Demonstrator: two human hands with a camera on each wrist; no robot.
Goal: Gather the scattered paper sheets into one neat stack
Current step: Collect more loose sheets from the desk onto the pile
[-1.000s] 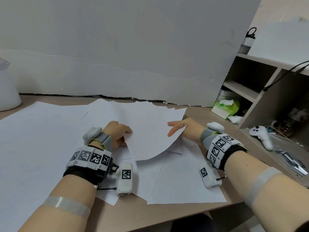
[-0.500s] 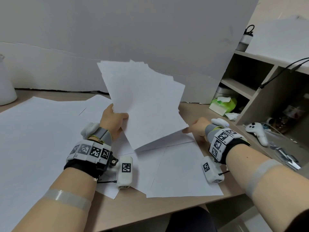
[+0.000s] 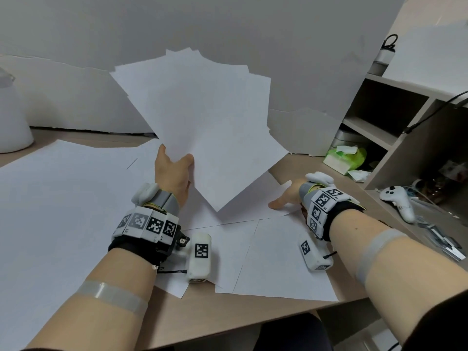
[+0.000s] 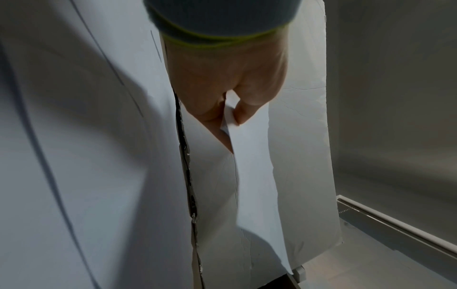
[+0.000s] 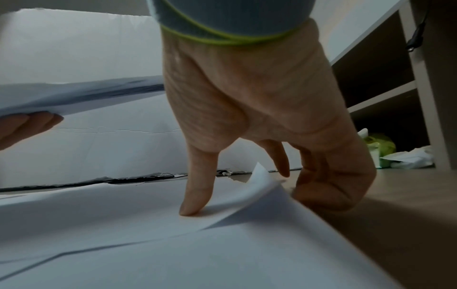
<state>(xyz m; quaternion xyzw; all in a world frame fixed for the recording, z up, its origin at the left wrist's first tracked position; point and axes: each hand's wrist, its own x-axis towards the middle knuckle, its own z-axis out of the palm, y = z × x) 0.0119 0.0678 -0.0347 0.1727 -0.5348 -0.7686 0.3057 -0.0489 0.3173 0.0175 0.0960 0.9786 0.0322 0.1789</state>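
A fanned bundle of white paper sheets (image 3: 210, 127) stands raised above the table, gripped at its lower left edge by my left hand (image 3: 174, 173). The left wrist view shows that hand (image 4: 228, 119) pinching the bundle's edge (image 4: 249, 156) between thumb and fingers. More loose sheets (image 3: 278, 254) lie overlapped on the table below. My right hand (image 3: 286, 198) is down on one of them at the right. In the right wrist view its thumb (image 5: 193, 207) presses the sheet (image 5: 222, 244), and the curled fingers sit behind the sheet's lifted corner (image 5: 259, 176).
A very large white sheet (image 3: 63, 211) covers the table's left half. A white jug (image 3: 12, 117) stands at the far left. At the right are a shelf unit (image 3: 405, 127), a green tissue pack (image 3: 344, 158) and a white controller (image 3: 397, 201). White boards (image 3: 278, 46) close off the back.
The left hand has lifted the bundle from lying low over the table to standing upright. The right hand let go of the bundle and dropped onto a sheet at the right.
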